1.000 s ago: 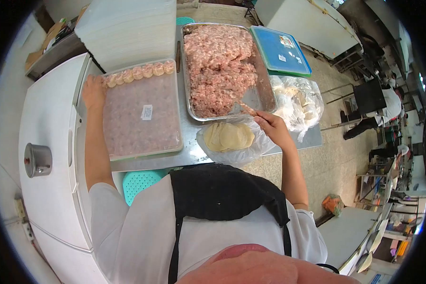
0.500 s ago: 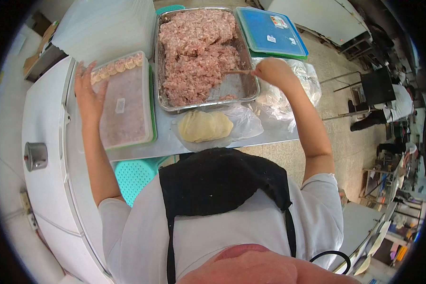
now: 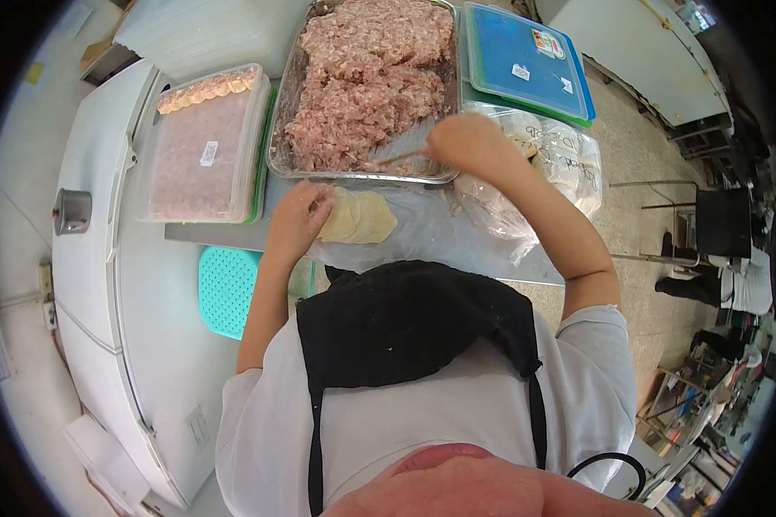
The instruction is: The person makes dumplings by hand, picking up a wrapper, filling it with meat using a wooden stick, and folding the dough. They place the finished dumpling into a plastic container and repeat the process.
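Note:
My left hand (image 3: 306, 214) is curled at the left edge of a fanned stack of round, pale dumpling wrappers (image 3: 366, 217), with its fingers closed on a wrapper's edge. The stack lies on clear plastic near the front of the metal table. My right hand (image 3: 466, 142) is closed around a thin brownish stick-like tool (image 3: 403, 158), whose far end reaches into the ground meat (image 3: 366, 95). That meat fills much of a deep metal tray (image 3: 276, 155), whose lower right floor shows bare. The tool's tip is partly hidden by meat.
To the left, a lidded-type plastic box (image 3: 190, 164) has a row of filled dumplings (image 3: 207, 92) along its far edge. Blue and green lids (image 3: 526, 60) lie at the right, above a plastic bag (image 3: 569, 172). A turquoise stool (image 3: 227, 293) stands below the table.
My left hand has moved from the dumpling box to the wrappers, which now lie fanned out. My right hand has drawn the tool left and towards me in the tray. The view has shifted.

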A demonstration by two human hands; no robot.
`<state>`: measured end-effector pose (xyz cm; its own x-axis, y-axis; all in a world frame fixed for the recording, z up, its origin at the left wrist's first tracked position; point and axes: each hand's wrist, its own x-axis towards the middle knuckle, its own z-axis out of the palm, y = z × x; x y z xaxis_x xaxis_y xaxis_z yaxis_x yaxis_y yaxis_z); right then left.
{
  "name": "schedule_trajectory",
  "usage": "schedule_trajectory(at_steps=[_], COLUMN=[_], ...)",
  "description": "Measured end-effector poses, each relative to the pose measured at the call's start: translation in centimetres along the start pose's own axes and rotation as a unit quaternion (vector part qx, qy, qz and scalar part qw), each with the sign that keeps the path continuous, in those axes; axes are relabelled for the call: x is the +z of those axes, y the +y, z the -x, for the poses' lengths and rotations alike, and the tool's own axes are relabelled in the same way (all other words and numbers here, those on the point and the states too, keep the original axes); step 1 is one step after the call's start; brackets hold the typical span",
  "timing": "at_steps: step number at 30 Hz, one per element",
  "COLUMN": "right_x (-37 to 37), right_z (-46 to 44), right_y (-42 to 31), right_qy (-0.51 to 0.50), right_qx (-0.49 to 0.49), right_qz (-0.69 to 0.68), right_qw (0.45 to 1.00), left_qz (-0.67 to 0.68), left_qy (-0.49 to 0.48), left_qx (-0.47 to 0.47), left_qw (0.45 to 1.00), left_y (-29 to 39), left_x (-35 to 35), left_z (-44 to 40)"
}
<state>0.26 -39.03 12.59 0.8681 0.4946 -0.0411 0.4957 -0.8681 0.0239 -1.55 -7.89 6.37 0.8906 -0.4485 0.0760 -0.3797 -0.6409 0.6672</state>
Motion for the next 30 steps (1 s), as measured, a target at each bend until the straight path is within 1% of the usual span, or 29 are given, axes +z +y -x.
schedule_trajectory(at_steps=[1,2,4,5,7,8,10,11,13,14,15,16,17,18,19,20,22,24,25,26,27,28,29,30], right_x=[-0.6,0.6,4.2,5.5,5.9,5.0,1.0,1.0,1.0,1.0,1.4,2.1,3.0,3.9,4.7,5.0,4.5,3.5,2.8,2.4,2.5,2.8,3.2,4.1], right_z=[-0.5,-1.2,-2.7,-2.3,-0.6,-0.5,0.1,0.5,1.6,1.8,1.8,1.7,1.5,1.2,0.8,0.3,-0.7,-2.0,-3.1,-4.3,-5.5,-6.7,-7.5,-7.9], right_y=[1.0,1.7,1.7,0.9,-1.9,-1.4,-0.3,0.1,1.3,1.4,0.5,-1.1,-2.3,-2.9,-3.4,-3.7,-4.2,-4.7,-5.2,-5.8,-6.6,-7.5,-8.3,-9.0], right_qy=[0.017,0.018,0.084,0.087,0.055,0.055,-0.061,-0.064,-0.05,-0.043,-0.045,-0.026,-0.007,-0.009,0.002,0.014,0.014,0.013,0.036,0.06,0.059,0.051,0.043,0.043], right_qx=[0.023,0.019,0.037,0.034,-0.055,-0.056,0.022,0.02,0.039,0.051,0.052,0.046,0.04,0.041,0.046,0.051,0.068,0.086,0.077,0.066,0.067,0.047,0.027,0.03], right_qz=[-0.006,-0.008,-0.023,-0.025,-0.058,-0.06,-0.028,-0.029,0.011,0.031,0.031,0.004,-0.023,-0.021,-0.057,-0.094,-0.114,-0.133,-0.127,-0.121,-0.12,-0.075,-0.03,-0.029], right_qw=[1.0,1.0,0.995,0.995,0.995,0.995,0.997,0.997,0.998,0.997,0.997,0.999,0.999,0.999,0.997,0.994,0.991,0.987,0.988,0.989,0.989,0.995,0.998,0.998], left_qz=[-0.013,-0.016,-0.027,-0.031,0.017,0.016,0.061,0.062,0.128,0.13,0.221,0.31,0.313,0.513,0.685,0.687,0.512,0.534,0.554,0.556,0.573,0.589,0.59,0.408], left_qy=[-0.027,-0.025,-0.012,-0.01,-0.009,-0.009,0.017,0.017,0.057,0.056,0.081,0.106,0.106,0.145,0.177,0.176,0.165,0.151,0.138,0.139,0.154,0.167,0.165,0.173], left_qx=[-0.039,-0.043,0.003,0.001,-0.043,-0.045,-0.018,-0.021,-0.02,-0.021,-0.067,-0.111,-0.112,-0.135,-0.149,-0.147,-0.113,-0.11,-0.107,-0.107,-0.106,-0.105,-0.104,-0.079], left_qw=[0.999,0.999,1.0,0.999,0.999,0.999,0.998,0.998,0.99,0.99,0.97,0.938,0.937,0.836,0.691,0.69,0.835,0.824,0.814,0.813,0.798,0.783,0.784,0.893], left_y=[0.2,0.3,0.2,-0.2,-1.1,-1.5,-2.0,-2.1,-1.8,-2.5,-3.6,-3.4,-3.1,-0.7,0.4,-0.4,-2.1,-2.6,-2.5,-2.6,-2.7,-3.0,-3.6,-4.3], left_x=[0.5,1.1,2.1,2.5,3.0,3.0,2.8,2.7,2.3,2.4,2.6,2.3,2.0,0.8,0.0,-0.5,-1.9,-4.1,-5.2,-5.9,-6.5,-7.0,-7.4,-7.8], left_z=[0.4,0.8,1.4,1.4,1.5,1.5,1.8,2.1,2.1,2.3,2.4,2.1,2.1,1.5,1.0,0.9,0.5,0.0,-0.3,-0.6,-1.0,-1.2,-1.4,-1.7])
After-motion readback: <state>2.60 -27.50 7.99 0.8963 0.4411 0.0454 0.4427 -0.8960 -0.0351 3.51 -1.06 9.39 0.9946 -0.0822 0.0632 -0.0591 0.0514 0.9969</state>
